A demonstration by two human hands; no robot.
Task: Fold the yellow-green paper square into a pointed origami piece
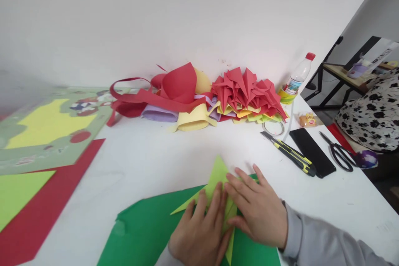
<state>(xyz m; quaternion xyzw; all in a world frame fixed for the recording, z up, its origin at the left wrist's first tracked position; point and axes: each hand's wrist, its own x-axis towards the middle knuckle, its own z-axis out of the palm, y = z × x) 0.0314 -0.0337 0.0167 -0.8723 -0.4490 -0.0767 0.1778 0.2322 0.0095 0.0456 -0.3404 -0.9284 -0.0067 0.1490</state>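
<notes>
A light green folded paper (216, 174) with a pointed tip lies on a dark green sheet (146, 228) at the near edge of the white table (174, 153). My left hand (201, 235) lies flat on the folded paper, fingers stretched forward. Beside it, my right hand (257, 210) also presses flat on the paper, fingers pointing left and touching the left hand's fingers. Neither hand grips anything.
A pile of folded red, yellow and purple papers (218, 95) sits against the wall. A plastic bottle (297, 75), tape roll (273, 127), utility knife (288, 153), black case (311, 151) and scissors (338, 151) lie at right. Red (46, 208) and light green (18, 195) sheets lie at left.
</notes>
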